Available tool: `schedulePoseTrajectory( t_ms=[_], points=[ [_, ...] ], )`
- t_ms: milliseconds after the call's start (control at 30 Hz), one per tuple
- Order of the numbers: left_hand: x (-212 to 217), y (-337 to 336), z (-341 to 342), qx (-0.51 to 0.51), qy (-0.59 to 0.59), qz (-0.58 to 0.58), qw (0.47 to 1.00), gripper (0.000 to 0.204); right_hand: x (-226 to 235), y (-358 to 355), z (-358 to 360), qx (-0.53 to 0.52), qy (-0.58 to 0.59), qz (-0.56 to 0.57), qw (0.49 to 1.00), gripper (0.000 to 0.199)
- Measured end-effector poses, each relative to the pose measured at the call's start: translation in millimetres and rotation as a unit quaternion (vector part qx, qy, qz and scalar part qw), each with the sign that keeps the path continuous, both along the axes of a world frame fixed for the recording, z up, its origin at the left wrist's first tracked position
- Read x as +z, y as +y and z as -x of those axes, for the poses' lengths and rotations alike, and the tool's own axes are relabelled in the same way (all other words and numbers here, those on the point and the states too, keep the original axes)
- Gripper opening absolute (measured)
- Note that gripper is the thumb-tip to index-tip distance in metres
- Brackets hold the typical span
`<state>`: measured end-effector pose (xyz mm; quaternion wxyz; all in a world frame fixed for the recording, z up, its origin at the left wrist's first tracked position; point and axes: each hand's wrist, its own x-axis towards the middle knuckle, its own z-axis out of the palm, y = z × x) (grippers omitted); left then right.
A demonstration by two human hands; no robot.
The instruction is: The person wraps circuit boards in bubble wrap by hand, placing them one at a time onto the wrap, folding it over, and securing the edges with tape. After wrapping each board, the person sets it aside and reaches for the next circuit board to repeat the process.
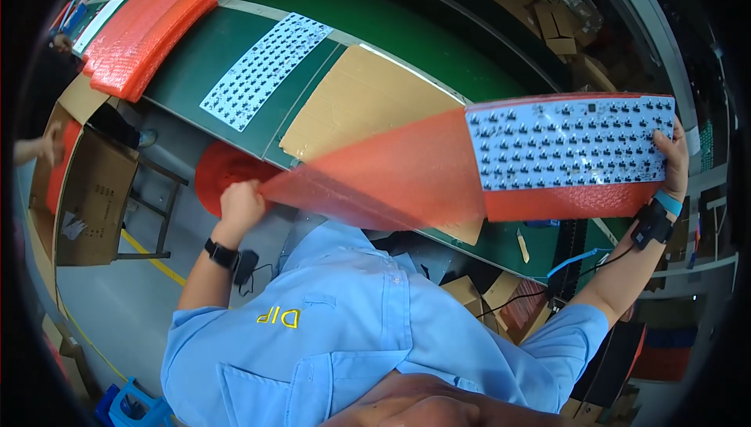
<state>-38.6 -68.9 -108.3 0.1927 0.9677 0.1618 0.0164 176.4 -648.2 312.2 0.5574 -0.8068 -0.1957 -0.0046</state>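
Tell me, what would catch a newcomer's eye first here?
Most striking is the long red bubble-wrap sheet stretched across the middle, its left end pinched in the left hand. At its right end the right hand holds a white circuit board studded with dark parts. Behind, a second white board lies on the green conveyor belt.
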Motion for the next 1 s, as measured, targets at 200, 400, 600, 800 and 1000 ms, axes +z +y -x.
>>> schedulePoseTrajectory(
  t_ms=[200, 400, 600, 800, 1000],
  points=[
    [-55, 97, 20, 0.127, -0.097, 0.26, 0.952, 0.022, 7, 40, 14, -0.022, -0.041, 0.059, 0.997, 0.046],
    [98, 48, 44, -0.269, 0.121, 0.628, 0.72, 0.029, -63, 144, 33, -0.063, -0.205, 0.332, 0.918, 0.03],
    [61, 47, 46, -0.236, 0.177, 0.744, 0.6, 0.032, -179, 269, 102, 0.051, -0.279, 0.496, 0.821, 0.032],
    [38, 48, 72, -0.072, 0.171, 0.771, 0.61, 0.033, -270, 273, 107, 0.119, -0.174, 0.449, 0.868, 0.052],
    [32, 50, 65, -0.096, 0.228, 0.737, 0.629, 0.038, -269, 287, 86, 0.128, -0.18, 0.43, 0.875, 0.056]
  ],
)
